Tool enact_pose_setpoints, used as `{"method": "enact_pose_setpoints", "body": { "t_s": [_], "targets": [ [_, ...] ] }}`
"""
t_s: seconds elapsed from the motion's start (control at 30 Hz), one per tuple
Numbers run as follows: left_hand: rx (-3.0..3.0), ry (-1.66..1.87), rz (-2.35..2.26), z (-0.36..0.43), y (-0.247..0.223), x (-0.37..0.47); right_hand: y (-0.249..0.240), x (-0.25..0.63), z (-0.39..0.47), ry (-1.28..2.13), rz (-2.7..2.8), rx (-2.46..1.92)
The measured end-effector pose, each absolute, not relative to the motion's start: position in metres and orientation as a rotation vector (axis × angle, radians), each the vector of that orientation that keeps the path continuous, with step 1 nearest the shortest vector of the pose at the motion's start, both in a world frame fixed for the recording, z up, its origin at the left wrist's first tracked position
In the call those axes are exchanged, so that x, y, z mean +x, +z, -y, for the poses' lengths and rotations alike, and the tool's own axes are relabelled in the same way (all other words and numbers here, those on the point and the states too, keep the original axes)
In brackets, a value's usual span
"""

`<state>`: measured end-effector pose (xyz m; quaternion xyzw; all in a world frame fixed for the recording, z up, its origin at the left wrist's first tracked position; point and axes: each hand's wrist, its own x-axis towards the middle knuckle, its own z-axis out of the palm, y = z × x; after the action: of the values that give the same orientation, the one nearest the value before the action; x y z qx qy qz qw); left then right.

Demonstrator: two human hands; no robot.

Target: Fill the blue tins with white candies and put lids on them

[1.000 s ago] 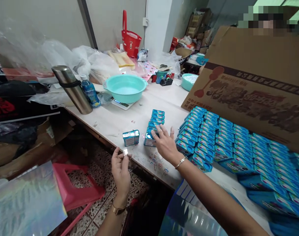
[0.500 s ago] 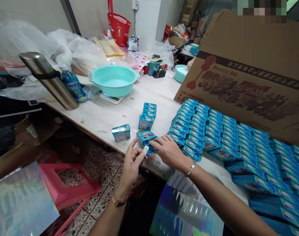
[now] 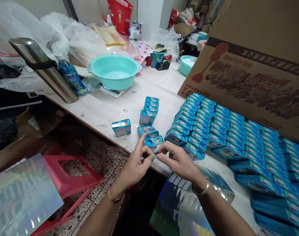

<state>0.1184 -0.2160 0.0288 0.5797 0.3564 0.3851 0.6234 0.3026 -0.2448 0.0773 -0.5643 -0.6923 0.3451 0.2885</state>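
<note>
My left hand (image 3: 136,164) and my right hand (image 3: 177,161) meet fingertip to fingertip at the table's front edge. Pinched between them is a small clear-looking sticker (image 3: 154,154), partly covered by the fingers. My left index finger points up and away from the pinch. Just beyond the fingertips, a blue candy box (image 3: 153,141) rests against another blue box (image 3: 148,131). A short row of the same boxes (image 3: 148,117) stands behind them, and a single box (image 3: 121,127) is off to the left. A shiny holographic sheet (image 3: 181,209) with pale strips lies below my right hand.
Many blue boxes (image 3: 201,131) fill the table's right side in rows, before a large cardboard carton (image 3: 252,72). Toward the back left are a turquoise basin (image 3: 115,70) on a scale, a steel flask (image 3: 45,70) and a blue bottle (image 3: 72,77). A red stool (image 3: 66,183) stands below.
My right hand has left the blue box and come to my left hand's fingertips. It now pinches the sticker too. The nearest box shows uncovered, and the view has shifted slightly.
</note>
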Motion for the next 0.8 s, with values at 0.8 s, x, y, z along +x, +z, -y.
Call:
{"method": "enact_pose_setpoints", "body": {
  "t_s": [0.8],
  "targets": [
    [1.328, 1.07, -1.183, 0.193, 0.005, 0.123, 0.032, 0.285, 0.209, 0.222, 1.874, -1.7]
  ]
}}
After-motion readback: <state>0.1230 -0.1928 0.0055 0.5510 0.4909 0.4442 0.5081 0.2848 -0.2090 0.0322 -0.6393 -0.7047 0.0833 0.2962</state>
